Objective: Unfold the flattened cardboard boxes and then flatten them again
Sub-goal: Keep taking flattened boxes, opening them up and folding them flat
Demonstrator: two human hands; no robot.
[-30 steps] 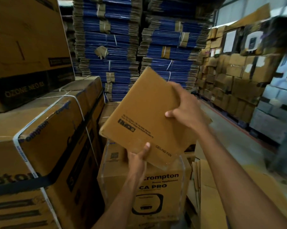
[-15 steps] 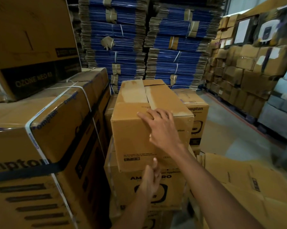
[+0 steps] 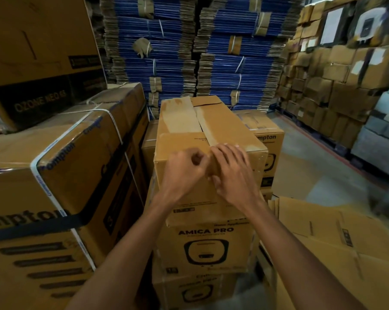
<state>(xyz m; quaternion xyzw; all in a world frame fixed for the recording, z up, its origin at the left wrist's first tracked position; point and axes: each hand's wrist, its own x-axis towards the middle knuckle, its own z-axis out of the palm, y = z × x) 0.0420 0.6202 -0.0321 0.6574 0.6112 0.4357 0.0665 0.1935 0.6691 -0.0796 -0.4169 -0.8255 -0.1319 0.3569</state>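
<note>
An unfolded brown cardboard box (image 3: 184,121) stands upright on a printed "AMICA PRO" carton (image 3: 207,247) in the middle of the head view. Its top flaps are folded down and meet at a centre seam. My left hand (image 3: 182,173) is curled at the near top edge, pinching at the end of that seam. My right hand (image 3: 231,171) lies over the same edge just to the right, fingers on the top flap and palm against the front face. Both hands touch each other.
Large strapped Crompton cartons (image 3: 66,175) rise at the left, with an "OZONE NEO" box (image 3: 39,52) on top. Flattened cardboard sheets (image 3: 323,238) lie at the lower right. Tall blue bundles of flat boxes (image 3: 166,52) stand behind, stacked cartons (image 3: 334,86) line the right, and bare floor (image 3: 312,166) runs between.
The box went from tilted in both hands to standing on the carton. My left hand rose from its bottom edge to the top edge, and my right hand shifted beside it.
</note>
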